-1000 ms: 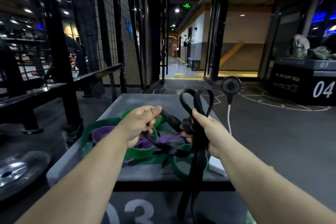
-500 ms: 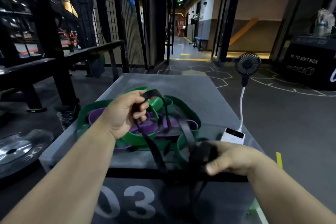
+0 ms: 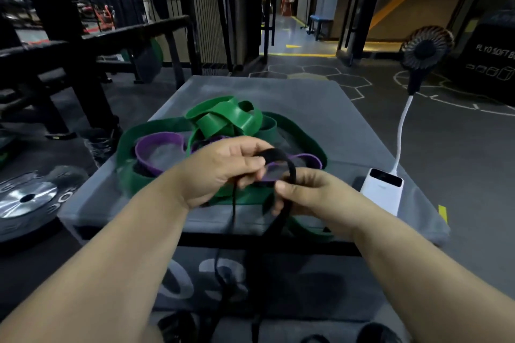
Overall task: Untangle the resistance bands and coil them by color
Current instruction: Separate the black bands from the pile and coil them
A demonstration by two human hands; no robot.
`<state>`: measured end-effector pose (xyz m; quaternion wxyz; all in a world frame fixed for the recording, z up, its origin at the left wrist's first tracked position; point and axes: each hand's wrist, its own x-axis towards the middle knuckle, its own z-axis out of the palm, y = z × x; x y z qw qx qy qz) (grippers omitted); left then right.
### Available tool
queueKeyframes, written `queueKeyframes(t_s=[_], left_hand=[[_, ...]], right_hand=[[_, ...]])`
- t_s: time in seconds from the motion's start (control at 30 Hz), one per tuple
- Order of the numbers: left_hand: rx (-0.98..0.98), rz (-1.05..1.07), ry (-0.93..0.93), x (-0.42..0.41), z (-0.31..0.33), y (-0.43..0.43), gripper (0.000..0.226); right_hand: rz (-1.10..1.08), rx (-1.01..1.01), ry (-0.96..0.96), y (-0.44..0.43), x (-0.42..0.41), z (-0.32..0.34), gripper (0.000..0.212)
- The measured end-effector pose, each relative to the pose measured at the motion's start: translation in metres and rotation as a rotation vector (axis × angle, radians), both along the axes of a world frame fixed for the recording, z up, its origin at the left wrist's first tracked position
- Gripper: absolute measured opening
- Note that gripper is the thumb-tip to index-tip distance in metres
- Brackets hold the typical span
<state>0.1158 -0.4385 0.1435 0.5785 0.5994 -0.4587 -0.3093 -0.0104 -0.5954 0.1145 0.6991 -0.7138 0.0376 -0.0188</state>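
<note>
Head view: both hands work above the near edge of the grey plyo box (image 3: 278, 89), marked 03 on its near face. L hand (image 3: 220, 172) pinches the black band (image 3: 280, 154) btwn thumb and fingertips at the top of a small loop; R hand (image 3: 315, 195) has fingers curled round the same band just right of and below that pinch. Hands sit close together, fingertips approx. touching. Key relation: the loop arches btwn the two hands, while the rest of the black band hangs down from them past the box's near edge, so its long axis runs downward, away from the pile. Judgement: coiling calls for drawing the hanging length up into the loop; R hand carries the broader hanging strand, L hand is nearer the pile. Green bands (image 3: 223, 117) and purple band (image 3: 158, 142) lie tangled on the box top just far of the hands, left of centre; part of the green trails over the near edge below the R wrist, and whether it crosses the black strands cannot be told. Open room: bare box top far of the pile and to its right. White power bank (image 3: 381, 189) sits just right of the R hand near the box's right edge, w/ a fan (image 3: 425, 49) on a white stalk above it; a wide R-hand sweep could knock it.
</note>
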Motion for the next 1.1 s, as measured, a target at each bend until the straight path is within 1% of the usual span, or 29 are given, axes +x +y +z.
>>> queueKeyframes(t_s=[0.07, 0.13, 0.17, 0.2, 0.27, 0.33, 0.4, 0.47, 0.57, 0.63, 0.73, 0.77, 0.8, 0.87, 0.97, 1.0, 1.07, 1.1], left_hand=[[-0.014, 0.043, 0.062, 0.006, 0.003, 0.005, 0.026], [-0.038, 0.052, 0.113, 0.01, 0.005, 0.011, 0.027], [-0.058, 0.04, 0.132, 0.011, 0.006, 0.013, 0.028], [-0.08, 0.02, 0.142, 0.012, 0.007, 0.016, 0.029], [-0.11, -0.012, 0.129, 0.011, 0.005, 0.017, 0.03], [-0.112, -0.026, 0.118, 0.009, 0.001, 0.016, 0.029], [-0.111, -0.005, 0.152, 0.009, -0.003, 0.013, 0.025], [-0.086, 0.074, 0.156, 0.009, -0.01, 0.01, 0.024], [-0.004, 0.159, 0.07, 0.003, -0.024, 0.002, 0.018], [0.136, 0.108, -0.047, -0.005, -0.039, -0.004, 0.017], [0.516, 0.038, -0.356, -0.015, -0.062, -0.01, 0.028], [0.618, 0.018, -0.379, -0.017, -0.068, -0.011, 0.03], [0.683, -0.001, -0.363, -0.019, -0.072, -0.012, 0.031], [0.737, 0.005, -0.352, -0.022, -0.076, -0.012, 0.03], [0.743, 0.039, -0.349, -0.018, -0.078, -0.011, 0.037], [0.733, 0.044, -0.347, -0.016, -0.077, -0.01, 0.034], [0.689, 0.053, -0.339, -0.015, -0.075, -0.009, 0.019], [0.642, 0.044, -0.301, -0.015, -0.074, -0.009, 0.014]], right_hand=[[0.006, 0.041, -0.007, -0.007, 0.004, 0.0, 0.03], [0.035, 0.061, -0.039, -0.014, 0.006, 0.0, 0.06], [0.071, 0.071, -0.029, -0.017, 0.006, 0.0, 0.073], [0.121, 0.087, 0.009, -0.019, 0.006, -0.001, 0.079], [0.248, 0.149, 0.122, -0.021, 0.004, -0.004, 0.076], [0.389, 0.241, 0.18, -0.019, 0.003, -0.007, 0.063], [0.53, 0.336, 0.122, -0.014, 0.004, -0.011, 0.049], [0.616, 0.468, -0.001, -0.01, 0.008, -0.01, 0.041], [0.633, 0.715, -0.109, -0.008, 0.011, 0.001, 0.037], [0.602, 0.824, -0.162, -0.012, 0.011, 0.011, 0.035], [0.525, 0.923, -0.261, -0.023, 0.007, 0.025, 0.03], [0.49, 0.946, -0.297, -0.029, 0.005, 0.029, 0.027], [0.442, 0.956, -0.339, -0.035, 0.002, 0.034, 0.024], [0.272, 0.926, -0.435, -0.048, -0.005, 0.045, 0.021], [-0.087, 0.802, -0.556, -0.06, -0.015, 0.056, 0.027], [-0.179, 0.751, -0.574, -0.06, -0.017, 0.058, 0.028], [-0.304, 0.645, -0.572, -0.055, -0.017, 0.058, 0.028], [-0.35, 0.58, -0.553, -0.052, -0.016, 0.057, 0.029]])
